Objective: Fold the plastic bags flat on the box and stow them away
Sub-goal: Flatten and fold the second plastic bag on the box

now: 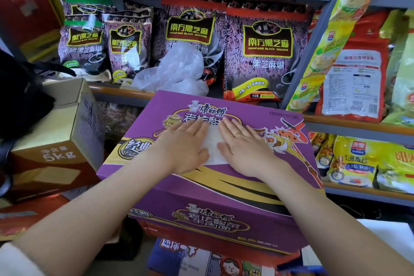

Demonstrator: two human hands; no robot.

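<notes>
Both forearms reach in from the bottom of the view toward the big purple cardboard noodle box, which stands on other cartons in front of the grey metal shelving. That shelving fills the whole background: its middle shelf carries a row of tall dark purple black-sesame packets, and the bay to the right holds yellow and red cereal packets. To the left of the purple box sits a brown cardboard carton marked 5kg, with something black resting on its top that I cannot make out.

On the lid of the purple box lies a folded white plastic bag, pressed flat into a narrow strip that runs from the near edge of the lid up toward the printed lettering. The left hand lies palm down on the left part of that strip, fingers straight and close together. The right hand lies palm down on the right part, its fingers also straight and only slightly fanned, with a thin ring on one of them. The two hands are just beside each other, with a band of the white bag showing between them.

Behind the box, on the edge of the middle shelf and leaning against the sesame packets, sits a crumpled translucent plastic bag, loose and unfolded, well apart from both hands.
</notes>
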